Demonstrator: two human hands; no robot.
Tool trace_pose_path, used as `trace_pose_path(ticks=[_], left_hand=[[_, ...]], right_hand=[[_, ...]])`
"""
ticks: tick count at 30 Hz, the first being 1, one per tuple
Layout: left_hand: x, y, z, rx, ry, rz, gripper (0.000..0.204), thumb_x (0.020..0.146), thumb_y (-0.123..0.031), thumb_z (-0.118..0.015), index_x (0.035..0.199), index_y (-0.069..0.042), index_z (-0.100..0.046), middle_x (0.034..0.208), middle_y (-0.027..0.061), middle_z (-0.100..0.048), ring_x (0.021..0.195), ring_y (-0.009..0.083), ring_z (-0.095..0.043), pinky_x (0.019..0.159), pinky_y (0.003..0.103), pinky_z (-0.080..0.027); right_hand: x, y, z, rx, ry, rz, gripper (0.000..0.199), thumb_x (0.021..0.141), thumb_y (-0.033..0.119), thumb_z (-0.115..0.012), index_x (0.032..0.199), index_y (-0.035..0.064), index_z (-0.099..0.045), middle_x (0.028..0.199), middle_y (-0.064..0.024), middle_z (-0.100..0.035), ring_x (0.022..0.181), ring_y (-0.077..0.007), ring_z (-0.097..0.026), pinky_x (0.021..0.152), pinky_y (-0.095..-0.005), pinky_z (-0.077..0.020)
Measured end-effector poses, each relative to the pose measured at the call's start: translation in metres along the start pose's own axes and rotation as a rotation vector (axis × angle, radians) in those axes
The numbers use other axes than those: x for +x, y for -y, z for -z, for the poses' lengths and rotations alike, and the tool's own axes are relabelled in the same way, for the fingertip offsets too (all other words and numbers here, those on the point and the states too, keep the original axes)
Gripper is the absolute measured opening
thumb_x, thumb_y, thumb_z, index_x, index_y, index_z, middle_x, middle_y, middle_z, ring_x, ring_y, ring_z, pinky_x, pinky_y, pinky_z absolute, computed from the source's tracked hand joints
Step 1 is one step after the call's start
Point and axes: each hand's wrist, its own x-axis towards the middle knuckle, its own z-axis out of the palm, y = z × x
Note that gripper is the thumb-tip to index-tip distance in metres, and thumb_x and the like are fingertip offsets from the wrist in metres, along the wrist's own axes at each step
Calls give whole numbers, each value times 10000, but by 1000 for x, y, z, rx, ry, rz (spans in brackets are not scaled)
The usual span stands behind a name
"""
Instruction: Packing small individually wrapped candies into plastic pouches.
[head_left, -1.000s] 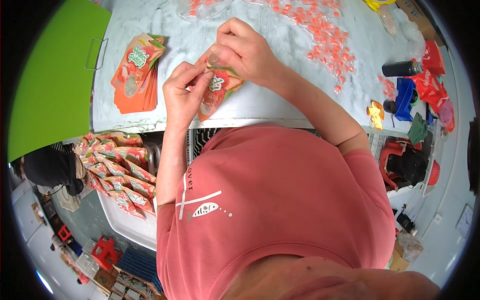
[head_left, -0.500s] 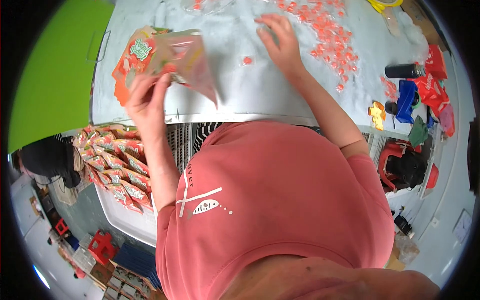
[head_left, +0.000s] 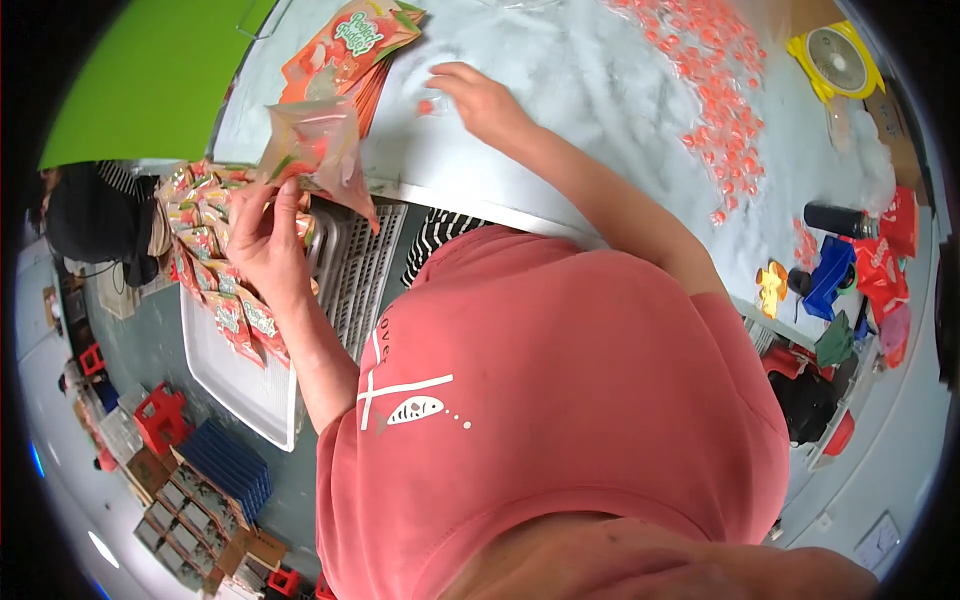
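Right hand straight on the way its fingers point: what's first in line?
Probably the stack of flat orange-red printed plastic pouches; the small round red piece in clear wrap lies just off that line. Height of the right hand is unclear.

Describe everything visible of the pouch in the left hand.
The pouch looks like thin, glossy plastic film, partly see-through, with orange-red and green patches. It is tilted, flaring wide at the top, with a pointed corner hanging at lower right. The left hand has its grip on the lower left edge. In view it overlaps the pouch stack on the table; whether they touch, or it is sealed, is unclear.
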Motion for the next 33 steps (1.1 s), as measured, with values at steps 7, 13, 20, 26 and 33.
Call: trace_pose_path(ticks=[7,13,20,26,33], left_hand=[[-10,11,-4,101,-7,-109,175,836,20,-741,1011,9,-729,855,34,-617,763,91,-546,663,216,-462],[-4,3,-29,119,103,-153,178,837,14,-733,1014,-5,-733,818,40,-620,713,99,-581,651,228,-479],[-4,-1,-71,132,245,-181,195,816,6,-745,1010,-3,-734,791,76,-632,709,148,-632,677,263,-510],[-6,-6,-102,72,284,-207,202,821,-5,-742,1023,-15,-736,785,77,-631,697,156,-630,662,272,-509],[-17,-7,-108,108,325,-231,216,829,-4,-730,1043,-33,-733,773,76,-623,687,161,-625,649,273,-502]], right_hand=[[-19,6,-12,-229,287,187,388,872,47,-545,1251,103,-608,1344,-106,-549,1231,-292,-538,970,-366,-507],[-46,-10,42,104,6,-252,296,935,-5,-521,1211,59,-608,1282,-96,-576,1115,-228,-631,929,-314,-520],[13,113,127,609,-324,-180,204,959,6,-552,1160,10,-593,1213,-75,-571,1037,-162,-654,885,-278,-513],[7,126,132,195,-186,28,335,883,41,-653,1211,36,-589,1153,-100,-599,959,-214,-647,833,-301,-512],[-20,128,159,-38,-103,33,330,857,164,-712,1165,73,-636,1079,-84,-650,907,-253,-651,801,-338,-524]])
